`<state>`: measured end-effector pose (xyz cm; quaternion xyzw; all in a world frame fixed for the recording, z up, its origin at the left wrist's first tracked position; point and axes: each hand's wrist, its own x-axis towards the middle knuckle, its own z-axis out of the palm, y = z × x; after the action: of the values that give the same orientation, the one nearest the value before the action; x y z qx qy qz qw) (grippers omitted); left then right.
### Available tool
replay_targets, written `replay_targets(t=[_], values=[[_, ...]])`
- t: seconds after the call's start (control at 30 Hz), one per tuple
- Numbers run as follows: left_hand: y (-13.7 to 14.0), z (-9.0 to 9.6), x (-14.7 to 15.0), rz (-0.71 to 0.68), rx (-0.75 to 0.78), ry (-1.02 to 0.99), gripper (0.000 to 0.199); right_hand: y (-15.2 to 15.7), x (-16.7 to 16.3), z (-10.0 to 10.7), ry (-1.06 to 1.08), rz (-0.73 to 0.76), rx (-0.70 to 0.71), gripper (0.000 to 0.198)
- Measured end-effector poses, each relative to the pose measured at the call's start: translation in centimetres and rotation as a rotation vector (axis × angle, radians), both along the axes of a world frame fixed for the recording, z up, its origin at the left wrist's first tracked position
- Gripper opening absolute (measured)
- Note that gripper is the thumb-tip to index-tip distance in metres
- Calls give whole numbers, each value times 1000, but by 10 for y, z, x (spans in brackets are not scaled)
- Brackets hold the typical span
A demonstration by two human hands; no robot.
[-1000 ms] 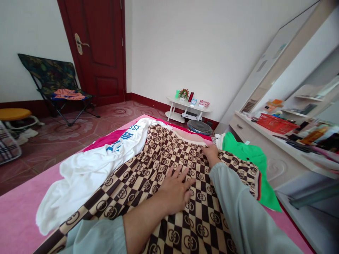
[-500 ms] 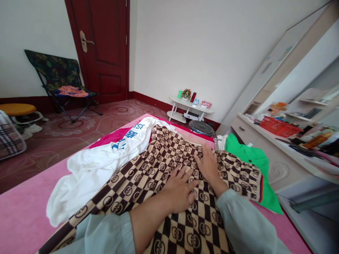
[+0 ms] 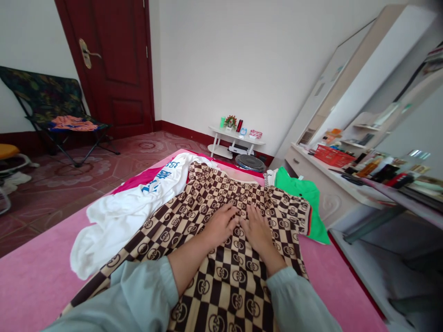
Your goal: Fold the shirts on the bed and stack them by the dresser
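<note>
"What is lying nearest?"

"A checked shirt (image 3: 231, 272) is lying spread on the pink bed (image 3: 342, 281)."

"And what is touching it?"

"The left hand (image 3: 220, 226) is resting palm down on the shirt, its fingers loosely apart and slightly bent. Just beside it, the right hand (image 3: 259, 230) is resting palm down on the shirt too, fingers a little open."

"What is flanking the shirt?"

"A white top (image 3: 114, 221) is lying along its left side, touching it; a green top (image 3: 311, 198) is showing from under its right sleeve."

"Farther off?"

"Right of the shirt, a dresser (image 3: 334, 191) is bearing a red basket (image 3: 334, 157). Beyond the shirt, a white stand (image 3: 221, 150) is holding a plant (image 3: 230, 121). Beyond it leftward, a chair (image 3: 39, 97) is standing by a door (image 3: 117, 97)."
</note>
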<state>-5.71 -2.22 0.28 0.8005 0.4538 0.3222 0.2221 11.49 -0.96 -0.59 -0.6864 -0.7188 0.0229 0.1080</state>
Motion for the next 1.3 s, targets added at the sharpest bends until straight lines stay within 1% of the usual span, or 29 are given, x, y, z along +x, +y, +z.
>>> replay_targets(t=[0.1,0.2,0.3,0.37,0.43,0.5,0.6,0.7,0.8,0.9,0.97,1.0,1.07,1.13,1.17,1.23,1.3], values=[[8,3,-4,111,36,-142,37,-10,1,-6,-43,-25,3,67],[26,18,-11,160,100,-158,36,-10,1,-2,-47,-28,22,66],[55,37,-16,179,90,30,39,-9,-1,1,-34,-22,36,64],[77,42,-17,157,48,179,43,-10,-2,2,-21,-16,38,64],[99,38,-18,106,4,269,48,-11,-2,2,-6,-14,32,65],[119,26,-21,79,-38,332,55,-11,-1,3,5,-18,22,68],[146,8,-28,132,-89,418,59,-11,0,4,3,-41,-7,70],[165,1,-31,198,-106,469,56,-11,0,3,-9,-50,-27,70],[170,7,-27,203,-86,517,49,-11,0,3,-10,-45,-31,69],[166,24,-29,175,-33,565,36,-11,0,3,-3,-44,-27,70],[161,38,-40,191,30,580,35,-11,0,2,5,-43,-17,71],[160,45,-49,233,82,577,39,-11,0,2,9,-42,-12,71],[159,57,-69,386,157,543,49,-11,-1,2,16,-43,-6,71],[162,67,-89,544,143,499,55,-11,-1,3,17,-44,0,70],[163,70,-95,589,108,481,52,-11,-1,3,17,-46,1,69],[161,75,-100,586,60,461,38,-11,-1,3,18,-48,1,68],[150,76,-91,528,87,446,28,-11,-1,3,21,-50,-2,67]])
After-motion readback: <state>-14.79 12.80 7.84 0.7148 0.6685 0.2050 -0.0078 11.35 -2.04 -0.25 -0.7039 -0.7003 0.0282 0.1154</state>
